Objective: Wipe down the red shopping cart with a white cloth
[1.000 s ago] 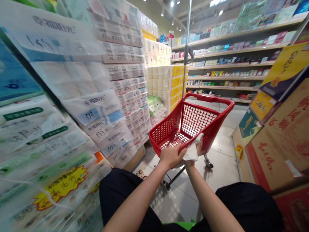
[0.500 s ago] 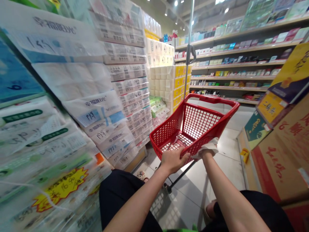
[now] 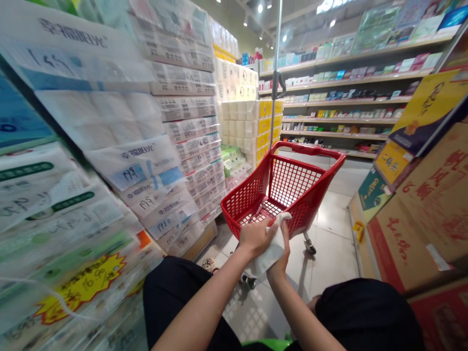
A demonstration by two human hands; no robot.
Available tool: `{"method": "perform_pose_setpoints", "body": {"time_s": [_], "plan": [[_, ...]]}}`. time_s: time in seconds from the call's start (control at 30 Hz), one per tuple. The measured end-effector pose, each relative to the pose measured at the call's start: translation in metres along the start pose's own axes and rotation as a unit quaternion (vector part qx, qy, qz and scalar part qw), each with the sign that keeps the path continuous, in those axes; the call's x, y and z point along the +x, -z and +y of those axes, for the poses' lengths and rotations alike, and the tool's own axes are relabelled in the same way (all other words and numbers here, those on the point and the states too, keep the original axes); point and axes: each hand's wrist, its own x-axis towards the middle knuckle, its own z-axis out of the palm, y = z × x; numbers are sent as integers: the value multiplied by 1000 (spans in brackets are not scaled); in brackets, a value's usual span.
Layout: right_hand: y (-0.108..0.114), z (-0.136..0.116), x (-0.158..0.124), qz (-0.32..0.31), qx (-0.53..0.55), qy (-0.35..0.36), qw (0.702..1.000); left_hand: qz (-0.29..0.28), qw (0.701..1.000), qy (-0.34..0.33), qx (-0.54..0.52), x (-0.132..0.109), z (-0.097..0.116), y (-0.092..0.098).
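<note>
Your left hand (image 3: 255,239) has its fingers curled over the red cart (image 3: 310,202) at its rim. Your right hand (image 3: 282,256), fingers close together, holds a white cloth (image 3: 269,258).

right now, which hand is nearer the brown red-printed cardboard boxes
Right. The right hand, holding white cloth, is left of the boxes; the left hand is farther left.

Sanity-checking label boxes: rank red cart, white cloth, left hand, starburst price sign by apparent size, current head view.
1. Red cart
2. Starburst price sign
3. White cloth and left hand: look alike, overlapping; not ranked.
</note>
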Motion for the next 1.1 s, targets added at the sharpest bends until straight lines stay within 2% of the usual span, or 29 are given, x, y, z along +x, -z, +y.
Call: {"method": "perform_pose_setpoints", "body": {"time_s": [0.07,0.1,0.23,0.33,0.4,0.6,0.67,0.77,0.87,1.0,1.1], "plan": [[3,-11,0,46,16,3,999,6,1000,10,-18,0,-2,-3],[6,-15,3,43,15,15,999,14,999,18,-29,0,-3,-4],[23,-14,27,-104,-65,99,988,71,994,40,-78,-3,-5,-7],[41,-5,48,-200,-174,151,952,77,992,19,-95,-6,-6,-6],[55,2,67,-236,-242,172,925,69,993,3,-92,-8,-7,-5],[105,24,152,-203,-370,159,892,54,996,9,-77,-7,-8,-5],[112,28,166,-193,-384,160,889,47,996,16,-79,-6,-6,-5],[103,28,158,-145,-376,147,903,54,994,17,-93,-7,-6,-5],[79,21,123,-127,-361,130,915,89,988,-16,-124,-9,-9,-8],[47,2,70,-166,-325,146,920,169,966,-71,-183,-11,-17,-10],[35,-12,44,-215,-277,152,924,205,948,-103,-219,-13,-19,-8]]}}
